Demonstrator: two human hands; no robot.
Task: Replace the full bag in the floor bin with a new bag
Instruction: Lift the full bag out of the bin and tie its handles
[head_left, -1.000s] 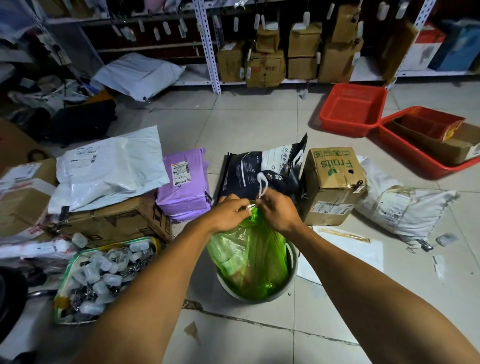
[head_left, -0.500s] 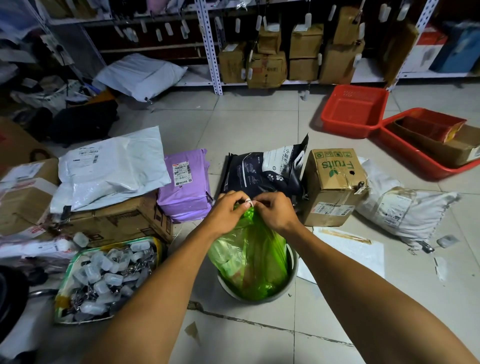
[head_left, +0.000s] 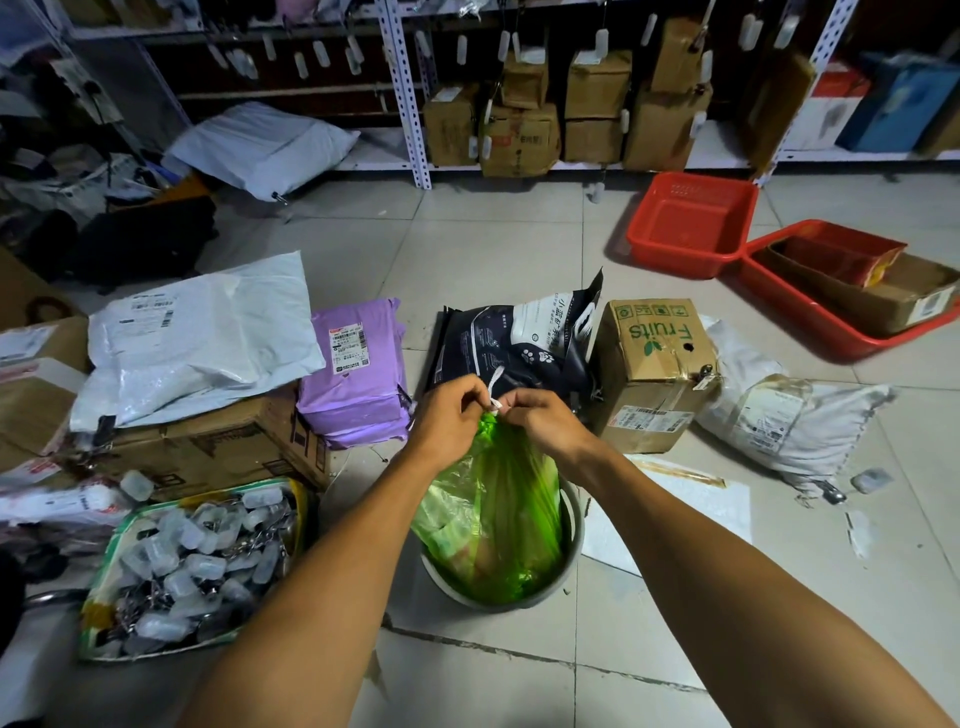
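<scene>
Down on the tiled floor between my arms, the grey bin (head_left: 569, 525) is sitting with the full green bag (head_left: 493, 519) bunched up out of it. I'm pinching the gathered neck of that bag with both hands: my left hand (head_left: 449, 415) and right hand (head_left: 543, 418) are both closed tight around the white tie strip (head_left: 494, 387) right at the top, fingertips nearly touching. So I'm reckoning this is the tie-off step, bag not lifted out yet, bottom half sitting inside the bin. Next bit probably needs the knot cinched snug, then a straight pull upward so the thin plastic isn't snagging on the rim. Parcels are crowding close, the dark pet-food pouch (head_left: 519, 338) just behind my knuckles and the fruit box (head_left: 649, 369) beside it. Not seeing a fresh bag anywhere, honestly.
</scene>
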